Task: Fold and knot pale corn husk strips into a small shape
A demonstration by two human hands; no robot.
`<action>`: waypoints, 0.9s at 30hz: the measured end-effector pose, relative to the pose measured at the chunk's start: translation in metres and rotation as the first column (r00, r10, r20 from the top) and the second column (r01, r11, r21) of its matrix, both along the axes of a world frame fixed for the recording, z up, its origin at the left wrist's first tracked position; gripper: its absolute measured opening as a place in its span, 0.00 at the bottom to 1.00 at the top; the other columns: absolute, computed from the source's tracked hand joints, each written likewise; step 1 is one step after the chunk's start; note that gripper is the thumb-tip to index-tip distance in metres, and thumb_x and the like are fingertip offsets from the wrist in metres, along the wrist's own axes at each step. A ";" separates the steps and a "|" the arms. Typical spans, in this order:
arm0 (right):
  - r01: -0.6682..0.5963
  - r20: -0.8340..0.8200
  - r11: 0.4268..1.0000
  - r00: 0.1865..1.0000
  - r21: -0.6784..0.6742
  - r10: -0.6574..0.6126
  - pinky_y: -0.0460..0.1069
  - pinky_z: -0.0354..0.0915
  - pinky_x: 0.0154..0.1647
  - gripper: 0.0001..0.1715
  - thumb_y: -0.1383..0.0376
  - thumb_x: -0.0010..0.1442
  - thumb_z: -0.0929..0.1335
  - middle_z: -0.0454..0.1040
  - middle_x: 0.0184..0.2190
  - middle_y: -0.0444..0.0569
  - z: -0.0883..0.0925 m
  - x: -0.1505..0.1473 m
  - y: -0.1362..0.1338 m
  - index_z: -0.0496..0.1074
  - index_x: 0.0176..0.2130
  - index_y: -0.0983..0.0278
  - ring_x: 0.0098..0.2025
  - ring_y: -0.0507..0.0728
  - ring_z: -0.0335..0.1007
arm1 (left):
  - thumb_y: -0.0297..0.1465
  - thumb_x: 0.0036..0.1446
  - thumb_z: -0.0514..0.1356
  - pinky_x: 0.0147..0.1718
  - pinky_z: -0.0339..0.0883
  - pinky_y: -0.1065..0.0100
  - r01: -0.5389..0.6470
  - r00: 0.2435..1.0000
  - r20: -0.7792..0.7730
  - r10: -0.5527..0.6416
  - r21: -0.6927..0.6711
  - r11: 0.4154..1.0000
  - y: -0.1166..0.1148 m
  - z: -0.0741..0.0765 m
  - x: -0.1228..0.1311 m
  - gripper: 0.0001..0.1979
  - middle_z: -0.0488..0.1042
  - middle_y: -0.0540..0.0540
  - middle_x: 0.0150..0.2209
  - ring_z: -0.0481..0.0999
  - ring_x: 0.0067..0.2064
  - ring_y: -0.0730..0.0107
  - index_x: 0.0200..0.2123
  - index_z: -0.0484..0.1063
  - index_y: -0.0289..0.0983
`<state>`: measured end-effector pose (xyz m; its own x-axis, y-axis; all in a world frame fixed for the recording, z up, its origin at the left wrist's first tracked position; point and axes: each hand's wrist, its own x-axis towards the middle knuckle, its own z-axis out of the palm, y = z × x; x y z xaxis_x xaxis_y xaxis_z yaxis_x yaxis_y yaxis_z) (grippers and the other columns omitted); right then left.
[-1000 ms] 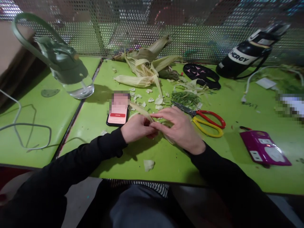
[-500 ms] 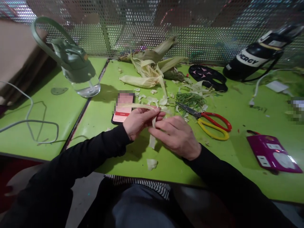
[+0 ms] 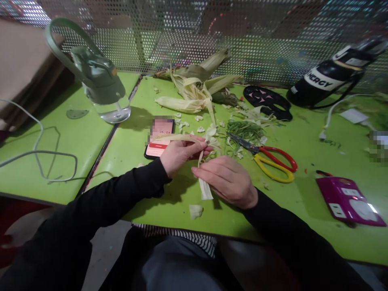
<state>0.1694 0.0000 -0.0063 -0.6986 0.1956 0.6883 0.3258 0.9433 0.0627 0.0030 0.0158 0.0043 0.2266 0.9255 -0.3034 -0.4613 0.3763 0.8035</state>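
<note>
My left hand (image 3: 184, 152) pinches pale corn husk strips (image 3: 174, 138) between thumb and fingers; one end sticks out leftward above the phone (image 3: 157, 150). Just to the right and lower, my right hand (image 3: 228, 180) is closed on a husk strip whose broad cut end hangs down below the fingers. The two hands are close together, and the strip runs between them. Behind them lies a heap of whole corn husks (image 3: 194, 95). Small husk scraps (image 3: 200, 129) are scattered around the fingertips, and one piece (image 3: 195, 211) lies near the table's front edge.
Scissors (image 3: 263, 155) with red and yellow handles lie right of my hands, beside green strands (image 3: 247, 131). A green water bottle (image 3: 104, 89) stands at left, a black bottle (image 3: 327, 76) at far right. A purple packet (image 3: 350, 200), black eye mask (image 3: 266, 101) and white cable (image 3: 329, 113) lie about.
My right hand has moved slightly down, away from the left, and more of the strip's end shows below it. The whole view has shifted slightly.
</note>
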 end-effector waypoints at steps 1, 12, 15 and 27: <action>0.034 -0.015 0.999 0.999 -0.012 -0.035 0.52 0.73 0.39 0.13 0.74 0.60 0.69 0.80 0.36 0.52 0.000 0.001 0.000 0.74 0.46 0.67 0.38 0.57 0.74 | 0.20 0.58 0.59 0.45 0.70 0.65 0.006 1.000 0.008 -0.006 0.000 1.000 0.000 0.001 -0.001 0.04 0.79 0.46 0.30 0.78 0.32 0.75 0.33 0.72 0.31; 0.128 -0.129 0.978 0.980 -0.166 -0.150 0.52 0.72 0.40 0.11 0.71 0.60 0.70 0.80 0.36 0.49 0.002 0.005 0.005 0.73 0.44 0.62 0.38 0.56 0.75 | 0.19 0.56 0.61 0.43 0.70 0.66 0.094 0.995 -0.031 -0.094 -0.002 0.996 0.003 -0.002 -0.006 0.05 0.80 0.47 0.32 0.78 0.33 0.74 0.36 0.74 0.32; 0.242 -0.271 0.924 0.906 -0.296 -0.324 0.51 0.71 0.40 0.08 0.71 0.61 0.69 0.79 0.37 0.48 0.002 0.006 0.010 0.73 0.42 0.60 0.39 0.55 0.75 | 0.20 0.56 0.61 0.35 0.68 0.71 0.133 0.989 -0.068 -0.134 -0.009 0.991 0.004 -0.004 -0.006 0.05 0.78 0.49 0.29 0.75 0.29 0.78 0.36 0.74 0.32; 0.340 -0.230 0.811 0.842 -0.476 -0.488 0.51 0.68 0.40 0.05 0.63 0.65 0.66 0.77 0.36 0.48 -0.002 0.005 0.014 0.72 0.37 0.60 0.39 0.55 0.74 | 0.17 0.56 0.61 0.24 0.63 0.79 0.199 0.977 -0.064 -0.204 -0.074 0.977 0.002 0.004 -0.007 0.05 0.75 0.52 0.22 0.72 0.23 0.83 0.34 0.75 0.30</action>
<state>0.1747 0.0143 -0.0080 -0.2338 0.7215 0.6517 0.6211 0.6265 -0.4708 -0.0043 0.0182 0.0086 0.3820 0.8400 -0.3852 -0.3138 0.5100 0.8009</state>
